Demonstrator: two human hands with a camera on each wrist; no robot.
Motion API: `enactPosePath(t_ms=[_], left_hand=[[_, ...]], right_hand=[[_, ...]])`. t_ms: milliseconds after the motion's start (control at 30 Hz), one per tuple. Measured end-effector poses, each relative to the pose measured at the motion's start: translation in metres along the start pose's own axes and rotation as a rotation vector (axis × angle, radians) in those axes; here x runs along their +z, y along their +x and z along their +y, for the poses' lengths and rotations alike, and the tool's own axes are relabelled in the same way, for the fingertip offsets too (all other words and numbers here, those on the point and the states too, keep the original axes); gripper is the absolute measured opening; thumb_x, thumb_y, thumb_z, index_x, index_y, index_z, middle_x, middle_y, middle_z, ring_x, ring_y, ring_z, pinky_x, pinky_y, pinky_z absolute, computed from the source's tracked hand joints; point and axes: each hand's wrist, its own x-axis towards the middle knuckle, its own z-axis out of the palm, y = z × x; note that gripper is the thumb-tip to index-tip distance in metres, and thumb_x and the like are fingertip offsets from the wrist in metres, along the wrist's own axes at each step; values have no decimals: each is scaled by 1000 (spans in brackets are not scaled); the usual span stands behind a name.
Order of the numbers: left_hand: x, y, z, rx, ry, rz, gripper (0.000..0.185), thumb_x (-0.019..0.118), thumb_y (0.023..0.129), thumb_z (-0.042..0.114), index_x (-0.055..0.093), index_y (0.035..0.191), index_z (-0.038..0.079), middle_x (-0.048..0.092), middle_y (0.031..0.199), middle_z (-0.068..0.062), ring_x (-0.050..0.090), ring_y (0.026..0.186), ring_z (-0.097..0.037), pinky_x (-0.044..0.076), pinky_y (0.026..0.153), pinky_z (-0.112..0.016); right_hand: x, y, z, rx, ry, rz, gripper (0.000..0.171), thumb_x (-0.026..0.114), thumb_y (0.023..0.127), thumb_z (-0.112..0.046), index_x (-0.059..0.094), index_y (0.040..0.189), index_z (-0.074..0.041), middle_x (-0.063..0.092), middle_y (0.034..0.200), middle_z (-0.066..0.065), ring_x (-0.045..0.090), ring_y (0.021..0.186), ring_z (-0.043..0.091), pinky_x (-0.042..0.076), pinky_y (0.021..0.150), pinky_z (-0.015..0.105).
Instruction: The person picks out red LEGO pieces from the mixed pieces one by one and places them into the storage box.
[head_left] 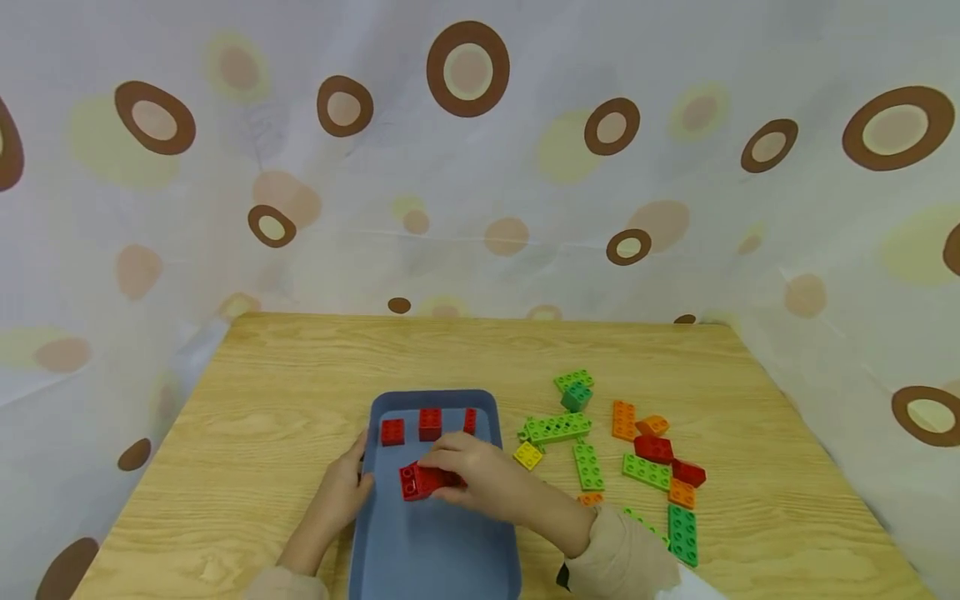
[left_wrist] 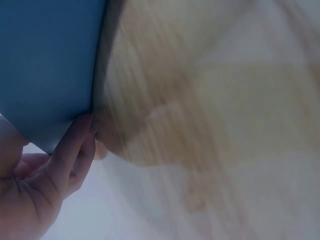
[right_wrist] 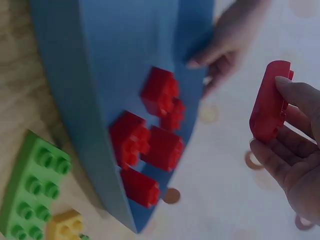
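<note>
Over the blue tray (head_left: 435, 550), the right hand (head_left: 480, 475) is pinching a red brick (head_left: 420, 481) while the left hand (head_left: 347, 487), fingers straight, is steadying the tray's left rim.

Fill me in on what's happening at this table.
A person is working with toy bricks on a wooden table. The right hand pinches a red brick over a blue tray, where other red bricks already sit. The left hand rests against the tray's left rim. Green, orange and yellow bricks lie loose to the tray's right.
</note>
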Motion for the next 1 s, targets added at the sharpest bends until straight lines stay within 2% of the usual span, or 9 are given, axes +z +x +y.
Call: enactPosePath(t_ms=[133,367,567,833,1000], left_hand=[[0,0,2,11,1,6,60,50,79,-11,31,136,-16,53,120,-36,61,98,-38,55,73,-41],[0,0,3,4,27,5,59,50,80,-9,31,136,-16,53,121,-35,58,105,-40,53,80,-45],[0,0,3,9,42,10,59,51,80,-9,32,135,-17,54,120,-34,59,104,-39,52,81,-45],[-1,0,4,15,50,11,59,50,81,-9,31,136,-17,53,122,-35,56,108,-41,51,84,-47],[0,-1,2,23,56,20,58,51,80,-8,32,135,-17,52,123,-35,54,111,-43,48,88,-50]], right_hand=[[17,1,1,32,7,-130,31,71,80,-22,67,109,-10,64,105,1,58,93,8,47,80,11],[39,-2,6,115,29,-242,30,70,80,-23,66,108,-12,64,101,-2,54,88,3,45,78,10],[53,-7,9,105,28,-268,28,70,80,-22,66,106,-12,64,100,-3,54,88,2,44,77,9],[61,-11,11,92,10,-244,28,73,78,-19,66,104,-12,63,99,-3,55,89,2,45,79,9],[61,-12,6,76,-58,-260,32,74,77,-22,65,106,-14,62,100,-4,56,90,1,45,78,9]])
